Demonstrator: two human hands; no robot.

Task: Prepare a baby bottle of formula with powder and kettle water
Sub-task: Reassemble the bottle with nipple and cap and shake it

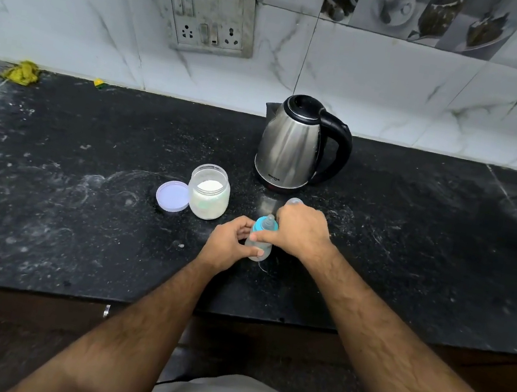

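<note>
While upright on counter [80,201]: bottle [259,246], body wrapped by left hand [225,245] for steadying; right hand [300,231] pinching blue collar, probably to twist. Open powder jar [209,193], lid [173,196], kettle [295,144] within reach.

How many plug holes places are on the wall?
2: both sit in the switch plate on the wall, one socket at its lower left, the other socket at its lower right.

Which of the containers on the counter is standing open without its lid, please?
The powder jar: its mouth is uncovered, its lid lying beside it. The baby bottle has its blue collar and teat on, and the kettle has its lid down.
</note>
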